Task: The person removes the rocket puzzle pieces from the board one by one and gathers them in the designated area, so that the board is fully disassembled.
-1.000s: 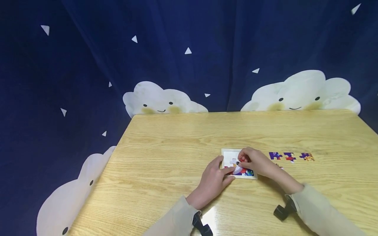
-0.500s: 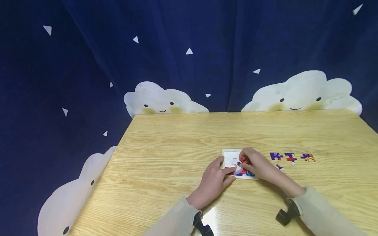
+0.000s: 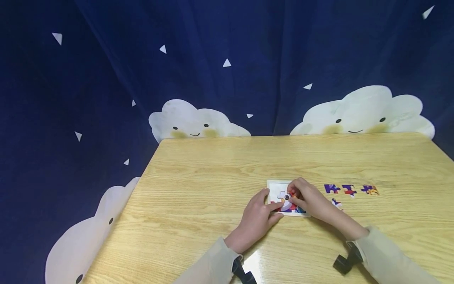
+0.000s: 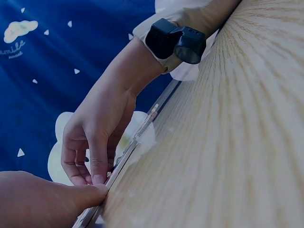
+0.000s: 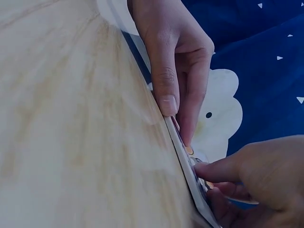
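A small jigsaw puzzle tray (image 3: pixel 274 187) with a white rim lies on the table, coloured pieces filling its near part and bare white board showing at its far left. My left hand (image 3: pixel 252 221) rests at the tray's left and front edges, its index finger lying over the pieces. With thumb and fingers, my right hand (image 3: pixel 313 198) pinches a puzzle piece (image 3: pixel 287 197) bearing a black dot, down at the picture's middle. The fingers partly hide that piece. In the right wrist view, the left thumb (image 5: pixel 168 102) touches the tray's edge.
Right of the tray lie several loose pieces: a purple piece (image 3: pixel 331 189), a red and purple piece (image 3: pixel 349 190), an orange and purple cluster (image 3: pixel 370 190) and, nearer, a partly hidden piece (image 3: pixel 336 203). A dark blue curtain (image 3: pixel 227 90) hangs behind the wooden table (image 3: pixel 198 177).
Both hands stay almost in place on the tray. My right wrist has shifted slightly right and towards me, and more of the nearest loose piece shows beside the forearm.
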Available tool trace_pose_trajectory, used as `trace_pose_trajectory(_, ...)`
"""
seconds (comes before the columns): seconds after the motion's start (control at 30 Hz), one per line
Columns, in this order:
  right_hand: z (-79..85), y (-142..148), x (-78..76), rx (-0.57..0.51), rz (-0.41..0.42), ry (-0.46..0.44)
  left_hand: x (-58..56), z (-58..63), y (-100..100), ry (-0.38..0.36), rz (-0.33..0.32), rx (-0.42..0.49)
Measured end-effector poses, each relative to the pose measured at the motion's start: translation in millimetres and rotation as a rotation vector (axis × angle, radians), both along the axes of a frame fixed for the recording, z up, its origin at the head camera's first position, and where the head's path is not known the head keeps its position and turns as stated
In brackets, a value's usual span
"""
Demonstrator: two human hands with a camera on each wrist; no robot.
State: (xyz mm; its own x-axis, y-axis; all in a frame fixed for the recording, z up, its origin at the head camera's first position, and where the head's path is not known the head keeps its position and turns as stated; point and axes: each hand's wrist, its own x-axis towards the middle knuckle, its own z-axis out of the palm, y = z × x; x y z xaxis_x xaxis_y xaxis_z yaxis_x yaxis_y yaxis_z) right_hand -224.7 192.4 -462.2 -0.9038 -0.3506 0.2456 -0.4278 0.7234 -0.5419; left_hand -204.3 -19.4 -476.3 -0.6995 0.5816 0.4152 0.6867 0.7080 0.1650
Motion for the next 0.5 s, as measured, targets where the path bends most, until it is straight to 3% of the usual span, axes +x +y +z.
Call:
trace_pose_trajectory(0.3, -4.7, 2.6, 2.7, -0.078, 0.02, 0.064, 0.0, 0.1, -0.2, -0.013, 0.006, -0.003)
trace_pose_trajectory(0.5, -6.7, 4.2, 2.3, -0.102, 0.021, 0.057, 0.1, 0.1, -0.4, -0.008, 0.002, -0.002)
